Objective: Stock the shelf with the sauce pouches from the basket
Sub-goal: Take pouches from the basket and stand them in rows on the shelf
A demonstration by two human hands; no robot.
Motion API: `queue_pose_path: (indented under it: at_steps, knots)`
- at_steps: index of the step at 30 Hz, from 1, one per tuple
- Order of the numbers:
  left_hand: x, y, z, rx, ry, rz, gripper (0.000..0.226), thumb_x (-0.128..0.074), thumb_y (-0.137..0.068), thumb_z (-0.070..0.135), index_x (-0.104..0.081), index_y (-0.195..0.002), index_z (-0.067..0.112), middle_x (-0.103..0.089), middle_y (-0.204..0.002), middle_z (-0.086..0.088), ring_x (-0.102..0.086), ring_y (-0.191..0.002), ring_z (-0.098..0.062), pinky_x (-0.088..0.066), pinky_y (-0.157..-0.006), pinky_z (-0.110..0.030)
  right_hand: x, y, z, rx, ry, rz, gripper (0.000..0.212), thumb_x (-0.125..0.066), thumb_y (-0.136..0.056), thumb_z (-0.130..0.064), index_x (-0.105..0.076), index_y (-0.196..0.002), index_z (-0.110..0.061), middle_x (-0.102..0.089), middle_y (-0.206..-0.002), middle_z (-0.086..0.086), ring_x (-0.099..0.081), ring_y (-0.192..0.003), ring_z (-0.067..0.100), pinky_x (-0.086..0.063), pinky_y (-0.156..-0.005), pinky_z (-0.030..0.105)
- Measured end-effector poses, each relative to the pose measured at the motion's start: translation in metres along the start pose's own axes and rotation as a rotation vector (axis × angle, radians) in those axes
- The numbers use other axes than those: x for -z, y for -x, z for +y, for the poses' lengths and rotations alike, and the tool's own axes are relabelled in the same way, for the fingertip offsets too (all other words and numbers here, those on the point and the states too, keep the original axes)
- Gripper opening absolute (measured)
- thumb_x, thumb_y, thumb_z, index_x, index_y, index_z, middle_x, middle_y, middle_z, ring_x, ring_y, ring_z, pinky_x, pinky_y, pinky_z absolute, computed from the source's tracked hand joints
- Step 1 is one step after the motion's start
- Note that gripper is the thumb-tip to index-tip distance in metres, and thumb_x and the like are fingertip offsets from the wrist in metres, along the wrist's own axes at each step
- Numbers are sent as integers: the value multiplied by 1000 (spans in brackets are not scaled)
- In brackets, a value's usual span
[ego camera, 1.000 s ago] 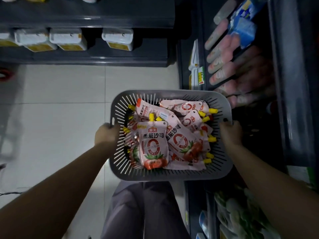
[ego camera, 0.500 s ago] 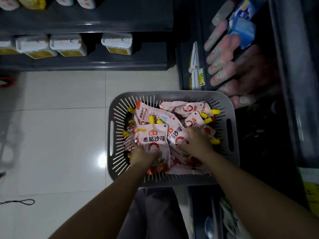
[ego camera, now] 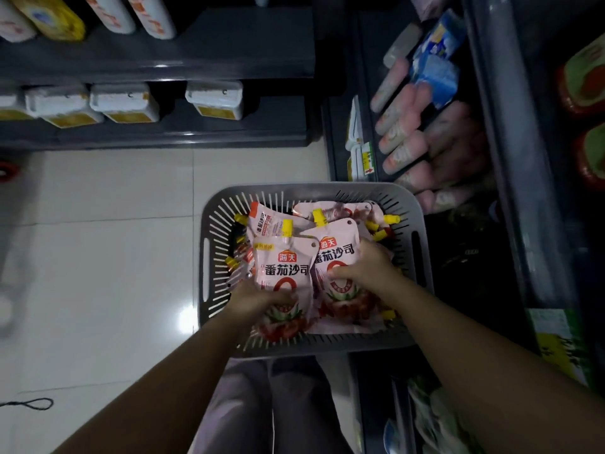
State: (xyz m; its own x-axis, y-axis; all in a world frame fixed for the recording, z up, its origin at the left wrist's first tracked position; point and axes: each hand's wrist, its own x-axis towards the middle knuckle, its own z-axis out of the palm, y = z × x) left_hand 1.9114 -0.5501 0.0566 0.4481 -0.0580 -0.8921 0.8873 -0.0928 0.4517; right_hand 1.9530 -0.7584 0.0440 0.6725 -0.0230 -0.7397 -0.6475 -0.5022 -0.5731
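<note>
Hands in basket, one pouch each.
Left hand (ego camera: 258,298) was curled round the lower end of a sauce pouch (ego camera: 283,267); right hand (ego camera: 366,270) gripped a second pouch (ego camera: 334,253) mid-body, thumb across the print. Both pouches lay on the pile inside the grey basket (ego camera: 294,188), just beside the shelf (ego camera: 501,142) on the right. Judgement: pouches looked light, soft and glossy, so slippery and floppy if taken by a corner. Better to grip flat across the body or near the stiffer yellow cap (ego camera: 287,227); a hard squeeze risks the seams.
</note>
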Motion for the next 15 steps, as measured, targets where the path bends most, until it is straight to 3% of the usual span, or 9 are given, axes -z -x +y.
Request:
queue_pose_path:
  at_steps: [3, 6, 9, 13, 15]
  knots:
    - [7, 25, 34, -100, 44, -146, 46, -77, -68, 6, -64, -112, 10, -73, -104, -9, -69, -98, -31, -54, -88, -45, 8, 20, -21, 44, -178, -1, 47, -80, -64, 3, -62, -105, -7, -71, -106, 12, -66, -101, 29, -52, -91, 48]
    - [14, 56, 82, -229, 16, -199, 40, -74, -71, 1, -65, -110, 8, -73, -104, -11, -71, -93, -28, -56, -82, -41, 19, 52, -58, 111, -317, 85, 46, -77, -65, 11, -60, -105, -3, -70, -106, 17, -67, -96, 29, -54, -90, 44]
    - [22, 93, 128, -342, -12, -234, 36, -73, -70, -3, -66, -104, 5, -74, -97, -14, -73, -81, -27, -59, -67, -34, 33, 88, -100, 217, -413, 175, 41, -78, -65, 9, -61, -95, -11, -71, -100, 12, -67, -80, 18, -57, -75, 31]
    - [29, 157, 184, -525, -118, -278, 38, -79, -65, 1, -68, -102, 6, -76, -87, -9, -73, -72, -23, -55, -54, -28, 60, 154, -160, 407, -478, 363, 54, -84, -61, -2, -61, -109, -9, -65, -117, 18, -66, -101, 25, -55, -88, 42]
    - [30, 191, 208, -624, -150, -306, 44, -82, -60, 4, -69, -101, 7, -76, -90, -10, -73, -76, -26, -57, -62, -33, 74, 193, -184, 497, -512, 426, 45, -81, -65, 1, -63, -105, -10, -70, -109, 15, -68, -94, 23, -56, -85, 41]
